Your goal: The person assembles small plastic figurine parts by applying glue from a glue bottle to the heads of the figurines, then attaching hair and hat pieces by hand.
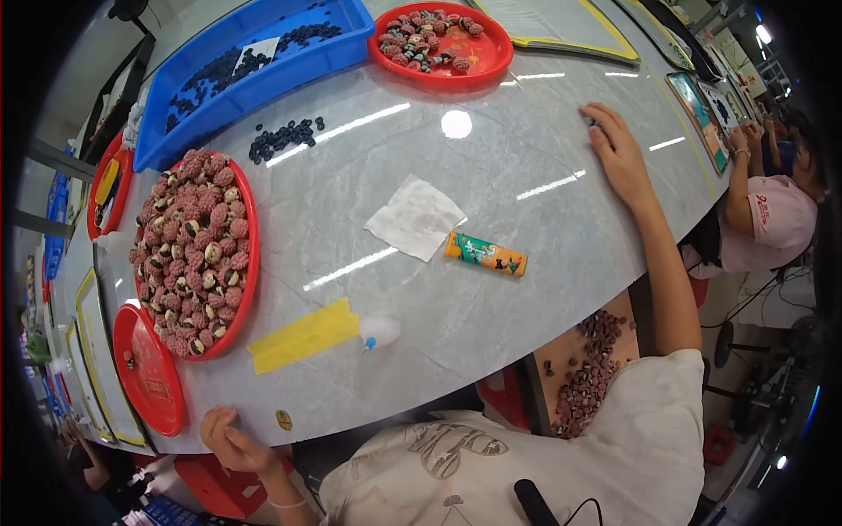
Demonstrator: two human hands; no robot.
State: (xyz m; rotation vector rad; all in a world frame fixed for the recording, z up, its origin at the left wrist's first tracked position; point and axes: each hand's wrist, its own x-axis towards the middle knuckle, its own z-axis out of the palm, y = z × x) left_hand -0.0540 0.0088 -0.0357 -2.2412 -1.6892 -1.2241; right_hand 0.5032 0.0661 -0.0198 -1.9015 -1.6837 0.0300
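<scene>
Our right hand (617, 149) lies open, flat on the desk (491, 193), upper right — our left hand (230, 438) curls on its edge; we press evenly.

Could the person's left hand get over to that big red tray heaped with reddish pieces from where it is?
Probably yes. The left hand rests at the table's near edge, and the big red tray sits just beyond it, with only a smaller red tray alongside and bare tabletop between.

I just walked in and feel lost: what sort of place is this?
Probably a workshop for sorting or assembling small parts by hand. Round red trays heaped with small reddish-brown pieces and a blue bin of dark beads sit on a long marble-look worktable, where another person works.
</scene>
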